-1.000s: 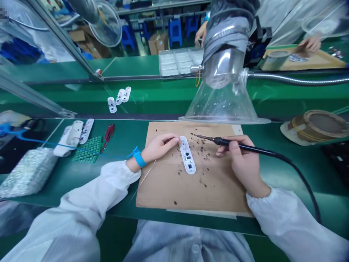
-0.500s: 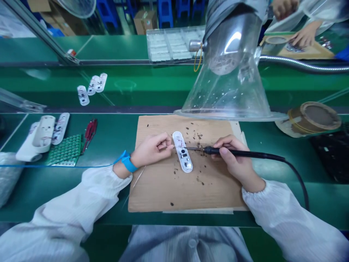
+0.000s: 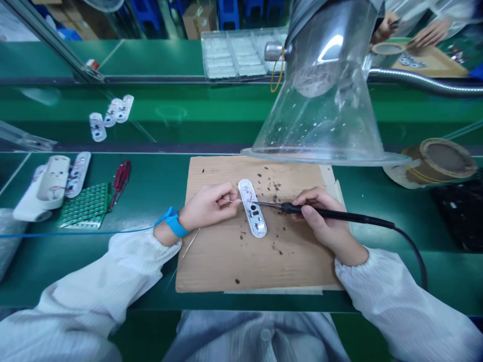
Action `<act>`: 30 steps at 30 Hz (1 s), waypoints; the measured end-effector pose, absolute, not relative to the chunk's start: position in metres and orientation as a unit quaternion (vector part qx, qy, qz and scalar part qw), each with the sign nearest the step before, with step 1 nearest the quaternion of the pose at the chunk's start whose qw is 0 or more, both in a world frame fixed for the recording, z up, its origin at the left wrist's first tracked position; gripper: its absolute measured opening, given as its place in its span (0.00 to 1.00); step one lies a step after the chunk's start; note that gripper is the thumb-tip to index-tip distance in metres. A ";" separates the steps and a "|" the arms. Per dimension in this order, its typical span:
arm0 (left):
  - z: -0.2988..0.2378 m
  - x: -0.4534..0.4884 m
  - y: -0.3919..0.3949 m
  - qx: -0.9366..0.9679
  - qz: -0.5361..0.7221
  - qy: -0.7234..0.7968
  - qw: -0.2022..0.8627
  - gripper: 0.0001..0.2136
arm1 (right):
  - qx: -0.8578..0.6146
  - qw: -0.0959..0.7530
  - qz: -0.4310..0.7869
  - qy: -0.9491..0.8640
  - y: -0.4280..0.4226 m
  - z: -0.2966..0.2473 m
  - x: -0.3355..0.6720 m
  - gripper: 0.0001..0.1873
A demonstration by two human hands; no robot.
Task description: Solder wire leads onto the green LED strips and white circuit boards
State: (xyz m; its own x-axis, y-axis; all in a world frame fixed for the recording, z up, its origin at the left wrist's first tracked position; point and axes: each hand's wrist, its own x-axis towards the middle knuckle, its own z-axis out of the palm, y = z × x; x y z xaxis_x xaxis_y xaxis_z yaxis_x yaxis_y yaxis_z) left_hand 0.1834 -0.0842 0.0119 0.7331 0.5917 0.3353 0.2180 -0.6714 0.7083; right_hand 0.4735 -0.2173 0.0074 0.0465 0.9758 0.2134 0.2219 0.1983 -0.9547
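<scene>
Fingers (image 3: 226, 190) of the left hand (image 3: 206, 207) pinch a thin wire (image 3: 191, 243); those of the right hand (image 3: 325, 217) grip a soldering iron (image 3: 324, 211). The white case (image 3: 257, 226) lies between both hands' fingertips, seemingly not gripped, so the iron could nudge it aside and scorch the wrong spot.

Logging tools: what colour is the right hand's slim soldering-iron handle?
The handle is black, clearest in head view.

Losing the blue cord (image 3: 75, 235) and wrapped bundle (image 3: 9, 241) past the left edge, stools (image 3: 228, 15) past the top. Missing the thin wire's (image 3: 191, 243) middle under the left fingers (image 3: 226, 189). Not making out contact between the iron tip (image 3: 266, 204) and the white casing (image 3: 258, 225). Catching only blur from small pieces (image 3: 412, 61) near a co-worker's fingers (image 3: 426, 36).
</scene>
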 end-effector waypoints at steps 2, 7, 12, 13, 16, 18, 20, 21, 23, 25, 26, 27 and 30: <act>0.011 0.183 -0.084 0.870 0.282 0.233 0.331 0.08 | -0.514 0.509 0.372 -0.582 -0.218 0.006 0.474 0.08; 0.012 0.184 -0.084 0.879 0.279 0.227 0.314 0.07 | -0.519 0.509 0.360 -0.584 -0.218 0.007 0.473 0.08; 0.013 0.184 -0.084 0.878 0.274 0.228 0.320 0.07 | -0.524 0.509 0.367 -0.576 -0.218 0.010 0.471 0.09; 0.013 0.183 -0.085 0.875 0.277 0.230 0.322 0.07 | -0.528 0.509 0.362 -0.576 -0.217 0.011 0.471 0.10; 0.015 0.182 -0.085 0.872 0.291 0.226 0.323 0.07 | -0.541 0.530 0.342 -0.556 -0.217 0.011 0.471 0.14; 0.016 0.182 -0.085 0.872 0.292 0.223 0.324 0.07 | -0.542 0.552 0.337 -0.537 -0.216 0.012 0.471 0.15; 0.017 0.182 -0.085 0.872 0.288 0.222 0.327 0.07 | -0.537 0.556 0.343 -0.533 -0.216 0.012 0.470 0.15; 0.017 0.183 -0.085 0.872 0.285 0.224 0.328 0.07 | -0.533 0.551 0.350 -0.538 -0.216 0.012 0.469 0.14; 0.017 0.183 -0.085 0.874 0.280 0.226 0.326 0.07 | -0.524 0.535 0.366 -0.553 -0.217 0.012 0.468 0.11; 0.016 0.183 -0.085 0.877 0.278 0.224 0.322 0.07 | -0.516 0.521 0.377 -0.565 -0.218 0.010 0.467 0.09; 0.016 0.183 -0.085 0.878 0.280 0.221 0.320 0.06 | -0.514 0.518 0.379 -0.569 -0.218 0.009 0.467 0.08; 0.016 0.183 -0.085 0.878 0.283 0.216 0.319 0.06 | -0.515 0.514 0.380 -0.571 -0.218 0.008 0.467 0.08; 0.016 0.183 -0.085 0.879 0.287 0.209 0.318 0.06 | -0.519 0.509 0.383 -0.570 -0.219 0.006 0.468 0.09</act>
State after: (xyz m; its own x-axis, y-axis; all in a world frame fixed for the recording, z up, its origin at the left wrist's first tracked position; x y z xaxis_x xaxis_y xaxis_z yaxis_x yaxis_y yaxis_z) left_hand 0.1834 -0.0850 0.0161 0.7478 0.5501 0.3718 0.1846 -0.7102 0.6794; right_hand 0.4677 -0.2191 0.0059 0.0575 0.9813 0.1836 0.2020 0.1687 -0.9647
